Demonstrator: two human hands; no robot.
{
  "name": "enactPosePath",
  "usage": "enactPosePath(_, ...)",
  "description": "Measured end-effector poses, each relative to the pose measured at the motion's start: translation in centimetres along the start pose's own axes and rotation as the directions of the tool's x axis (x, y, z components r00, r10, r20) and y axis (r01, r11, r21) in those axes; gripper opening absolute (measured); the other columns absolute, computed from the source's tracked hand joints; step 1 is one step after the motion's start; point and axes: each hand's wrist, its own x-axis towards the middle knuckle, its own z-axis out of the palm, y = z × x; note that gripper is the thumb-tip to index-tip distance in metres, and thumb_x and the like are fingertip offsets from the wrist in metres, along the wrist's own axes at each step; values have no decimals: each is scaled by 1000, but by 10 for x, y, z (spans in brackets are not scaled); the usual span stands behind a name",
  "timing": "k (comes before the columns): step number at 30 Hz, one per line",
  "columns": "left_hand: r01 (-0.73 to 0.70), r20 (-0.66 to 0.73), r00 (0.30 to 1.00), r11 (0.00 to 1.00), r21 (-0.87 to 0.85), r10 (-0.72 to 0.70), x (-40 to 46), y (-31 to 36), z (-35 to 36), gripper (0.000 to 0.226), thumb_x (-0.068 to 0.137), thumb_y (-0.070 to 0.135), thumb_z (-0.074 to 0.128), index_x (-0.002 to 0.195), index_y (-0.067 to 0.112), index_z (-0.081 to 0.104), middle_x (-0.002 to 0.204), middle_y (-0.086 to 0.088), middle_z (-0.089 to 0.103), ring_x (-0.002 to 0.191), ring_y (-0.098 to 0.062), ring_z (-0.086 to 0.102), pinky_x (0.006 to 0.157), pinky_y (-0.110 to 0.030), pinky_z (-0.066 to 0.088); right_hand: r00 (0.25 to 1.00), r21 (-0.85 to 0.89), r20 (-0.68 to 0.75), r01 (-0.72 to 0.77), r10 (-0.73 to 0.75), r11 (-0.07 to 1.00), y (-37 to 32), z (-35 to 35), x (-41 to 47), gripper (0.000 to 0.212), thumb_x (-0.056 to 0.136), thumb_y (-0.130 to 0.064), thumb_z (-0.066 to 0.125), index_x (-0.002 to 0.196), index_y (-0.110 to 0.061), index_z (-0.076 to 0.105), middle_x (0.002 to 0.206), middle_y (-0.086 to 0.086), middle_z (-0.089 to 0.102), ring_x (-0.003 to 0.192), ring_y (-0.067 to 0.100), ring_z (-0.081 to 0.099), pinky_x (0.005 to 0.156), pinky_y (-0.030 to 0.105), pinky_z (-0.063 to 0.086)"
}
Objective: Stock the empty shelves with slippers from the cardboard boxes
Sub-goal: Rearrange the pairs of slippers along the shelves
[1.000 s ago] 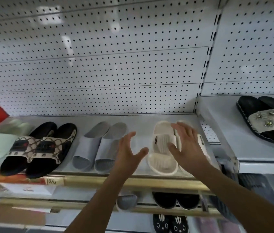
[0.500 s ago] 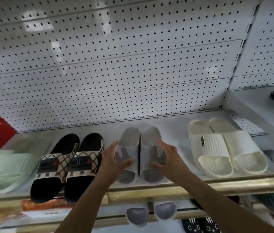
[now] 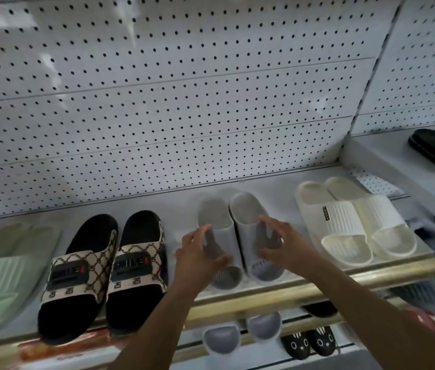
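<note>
Grey slippers (image 3: pixel 237 236) lie mid-shelf, heels toward the pegboard, toes at the front edge; left hand (image 3: pixel 197 259) and right hand (image 3: pixel 282 245) flank them, fingers spread, seemingly touching.

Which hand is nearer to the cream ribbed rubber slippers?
The right hand. It rests on the pale grey slippers, next to the cream ribbed rubber slippers; the left hand is on the grey pair's far side.

The white shelf (image 3: pixel 286 182) carries four slipper pairs. Green pair (image 3: pixel 5 268) at nine o'clock, patterned black pair (image 3: pixel 101 271), grey pair (image 3: pixel 237 217), cream pair (image 3: pixel 355 220) at three.
</note>
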Motion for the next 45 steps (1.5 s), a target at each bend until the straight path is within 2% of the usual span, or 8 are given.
enactPosePath(8, 11, 51, 999, 999, 49, -14, -4, 10, -4, 93, 75, 45, 80, 150, 35, 25, 150, -4, 31, 128, -29, 41, 109, -48, 39, 995, -130, 85, -50, 61, 990, -9, -2, 0, 85, 74, -25, 75, 146, -33, 32, 117, 3, 50, 105, 21, 50, 89, 29, 39)
enactPosePath(12, -5, 36, 999, 998, 69, 3, -16, 16, -12, 97, 77, 43, 78, 153, 22, 21, 152, -5, 23, 134, -29, 35, 114, -47, 33, 996, -211, -83, 0, -18, 978, -29, -1, -12, 78, 79, -19, 68, 147, -23, 30, 137, 8, 42, 123, 28, 36, 102, 34, 30)
enactPosePath(17, -125, -93, 988, 992, -11, 124, -51, 16, -32, 79, 84, 35, 74, 148, 22, 30, 149, 1, 24, 138, -16, 28, 114, -31, 24, 968, -181, -161, 164, -194, 970, -59, 11, -24, 62, 81, -11, 65, 139, -16, 43, 132, 10, 48, 120, 28, 37, 97, 35, 34)
enactPosePath(21, -116, -187, 976, 993, -21, 110, -67, 0, -69, 75, 84, 36, 72, 146, 26, 32, 150, 3, 28, 136, -16, 34, 115, -42, 34, 964, -128, -83, 240, -251, 962, -85, 30, -32, 55, 87, -17, 63, 137, -21, 43, 132, 4, 48, 120, 22, 41, 96, 39, 44)
enactPosePath(25, -99, -285, 953, 994, 36, 105, -70, -32, -118, 67, 86, 36, 70, 143, 26, 36, 141, 1, 38, 126, -12, 39, 107, -35, 37, 955, -38, 3, 296, -296, 954, -117, 60, -32, 48, 89, -18, 63, 134, -24, 45, 117, -4, 52, 95, 10, 52, 83, 29, 48)
enactPosePath(33, -137, -206, 961, 965, 224, 185, -63, -106, -204, 85, 75, 40, 80, 145, 23, 36, 143, -1, 37, 132, -20, 35, 113, -43, 32, 977, -64, 139, 173, -162, 983, -172, 146, -31, 77, 78, -32, 73, 142, -32, 29, 137, -2, 41, 120, 18, 43, 103, 44, 42)
enactPosePath(40, -110, 142, 987, 958, 264, 74, -45, -149, -240, 116, 64, 36, 88, 153, 36, 14, 157, 5, 14, 142, -25, 16, 117, -50, 24, 982, -126, 189, 22, 3, 992, -182, 173, -33, 117, 50, -65, 78, 144, -48, 10, 132, -4, 44, 122, 22, 45, 103, 50, 42)
enactPosePath(45, -174, 183, 976, 937, 302, 122, -37, -166, -238, 105, 71, 34, 81, 154, 30, 17, 157, 0, 20, 141, -26, 19, 117, -45, 23, 986, -261, 163, 5, 39, 965, -189, 178, -40, 104, 68, -33, 77, 149, -36, 12, 125, -1, 54, 119, 20, 47, 102, 37, 33)
